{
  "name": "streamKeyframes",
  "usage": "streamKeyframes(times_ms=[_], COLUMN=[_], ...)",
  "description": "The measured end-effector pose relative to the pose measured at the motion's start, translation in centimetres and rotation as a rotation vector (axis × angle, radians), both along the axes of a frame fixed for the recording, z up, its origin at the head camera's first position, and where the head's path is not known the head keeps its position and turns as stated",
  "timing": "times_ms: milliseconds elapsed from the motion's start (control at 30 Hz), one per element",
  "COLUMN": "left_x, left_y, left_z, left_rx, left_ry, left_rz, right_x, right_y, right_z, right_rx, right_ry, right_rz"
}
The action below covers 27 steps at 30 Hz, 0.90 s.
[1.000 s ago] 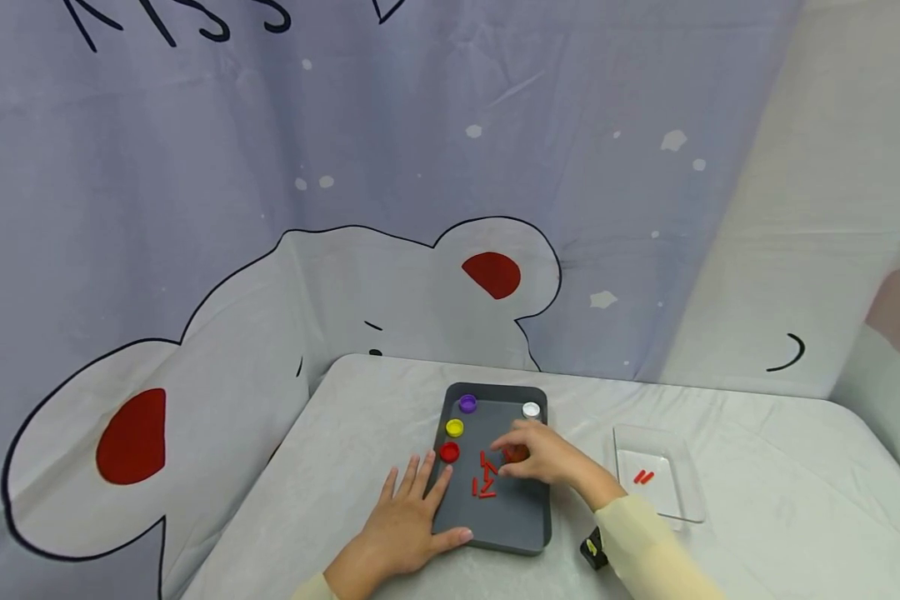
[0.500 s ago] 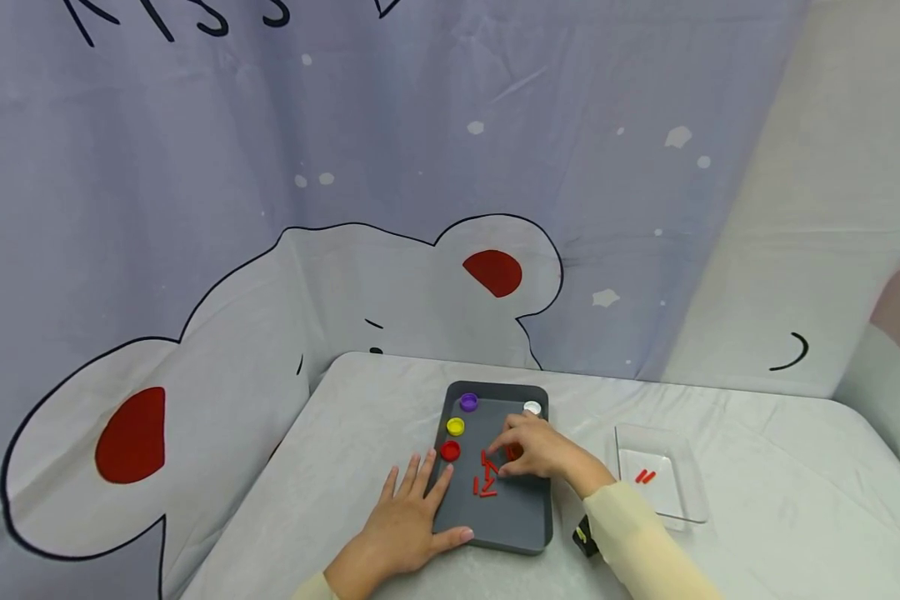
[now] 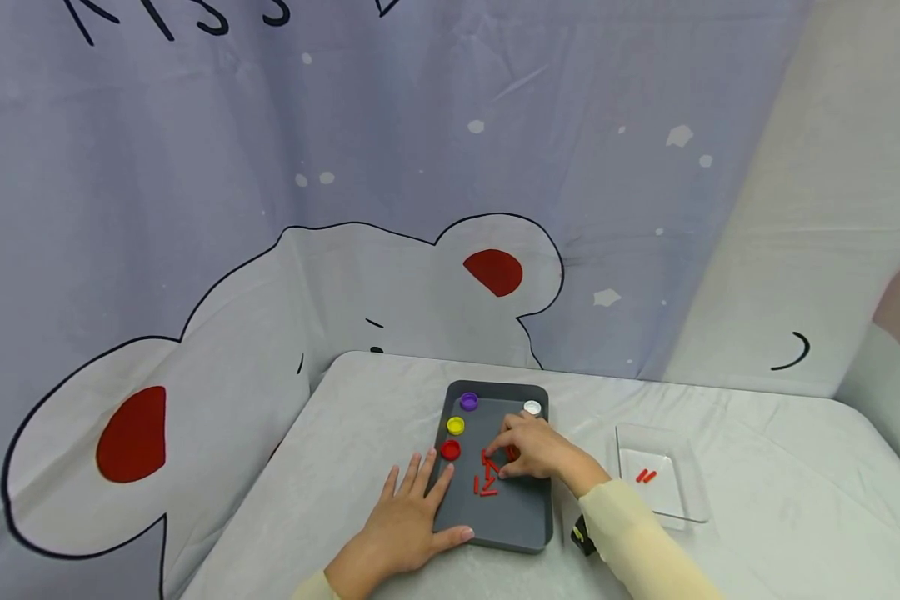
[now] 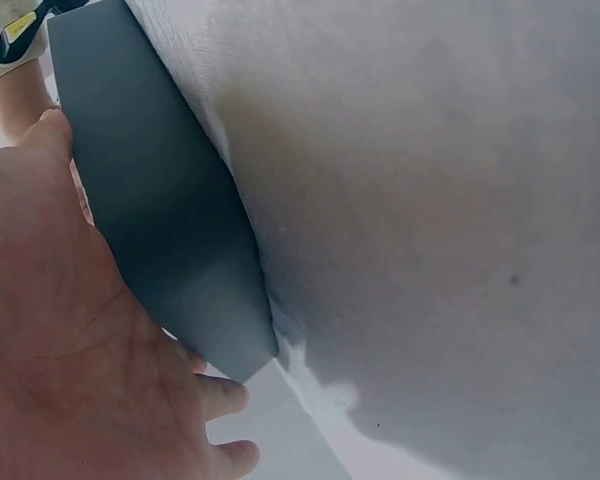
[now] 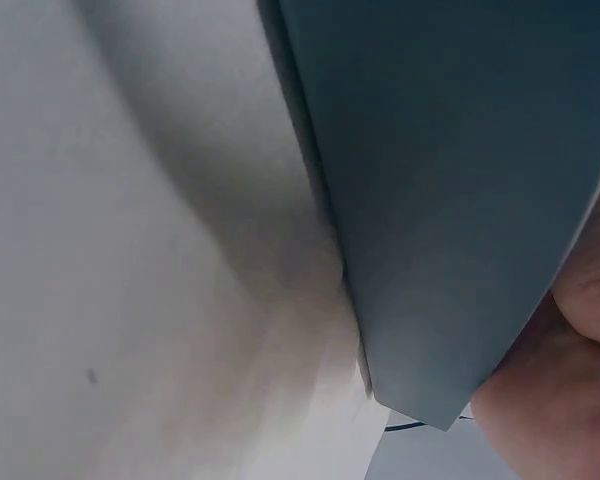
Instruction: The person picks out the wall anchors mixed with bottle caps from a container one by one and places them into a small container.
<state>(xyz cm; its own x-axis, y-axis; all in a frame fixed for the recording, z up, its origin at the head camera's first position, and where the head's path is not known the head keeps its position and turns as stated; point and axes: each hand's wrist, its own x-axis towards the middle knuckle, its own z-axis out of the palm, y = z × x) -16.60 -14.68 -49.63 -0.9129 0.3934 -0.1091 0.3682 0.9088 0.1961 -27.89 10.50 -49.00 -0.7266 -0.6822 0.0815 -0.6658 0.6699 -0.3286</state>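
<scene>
A grey tray (image 3: 498, 533) lies on the table in the head view. My left hand (image 3: 405, 525) rests at its left front edge with straight, spread fingers, the thumb over the near rim. In the left wrist view the left palm (image 4: 70, 330) is beside the tray's wall (image 4: 170, 200). My right hand (image 3: 532, 446) reaches over the right side of the tray with bent fingers. Its index fingertip and thumb tip are close around small red sticks (image 3: 492, 467); I cannot tell whether they pinch one. Something red (image 3: 512, 452) shows under the right palm, partly hidden.
Purple (image 3: 468, 402), yellow (image 3: 456, 426) and red (image 3: 451, 450) round caps line the tray's left side. A white cap (image 3: 532, 407) is at its far right. Right of the tray stands a clear box (image 3: 693, 492) holding two red sticks (image 3: 649, 477). A black device (image 3: 582, 535) shows beside the right sleeve.
The right hand's index fingertip has come down closer to the red sticks, and its forearm has shifted slightly left. The left hand and the sticks keep their places.
</scene>
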Motion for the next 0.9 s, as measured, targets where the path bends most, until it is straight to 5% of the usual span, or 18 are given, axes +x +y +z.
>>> streamKeyframes(times_ms=[900], left_x=[-0.05], left_y=[-0.09], left_z=[-0.22], left_rx=[0.009], left_ry=[-0.003], left_rz=[0.003], right_x=[0.28], right_y=[-0.37], right_z=[0.09], right_rx=[0.079], right_ry=[-0.020], right_rz=[-0.039])
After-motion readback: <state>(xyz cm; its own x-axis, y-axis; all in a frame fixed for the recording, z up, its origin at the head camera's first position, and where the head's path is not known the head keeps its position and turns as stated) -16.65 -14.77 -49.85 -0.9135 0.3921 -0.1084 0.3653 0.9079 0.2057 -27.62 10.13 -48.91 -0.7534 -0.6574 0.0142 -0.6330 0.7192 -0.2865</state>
